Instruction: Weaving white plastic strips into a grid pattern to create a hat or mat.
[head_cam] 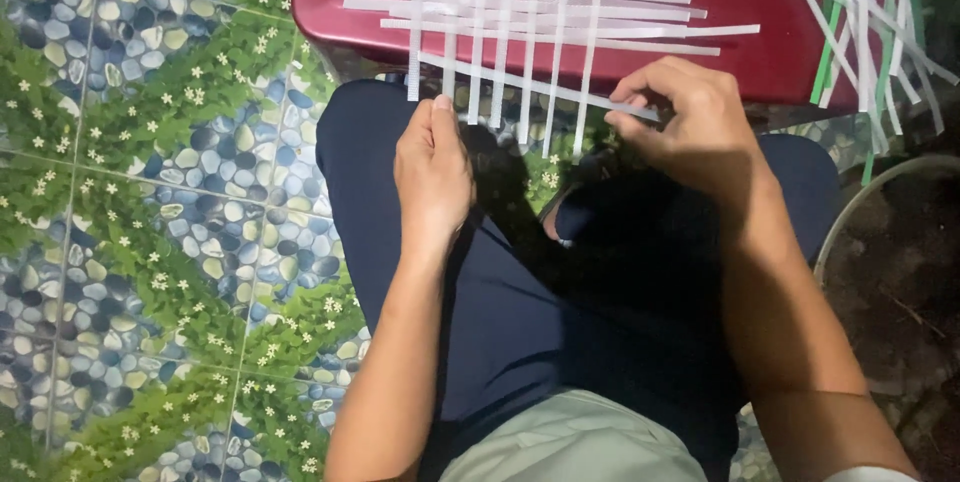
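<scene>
Strip (540, 88) spans between hands, right (690, 127) pinching end.

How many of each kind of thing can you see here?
2 hands: left hand, right hand
1 red stool
1 woven mat of white strips
1 loose white strip, pinched by the right hand
1 heap of white and green strips
Total: 6

Harsh overhead light, dark lap shadows
</scene>
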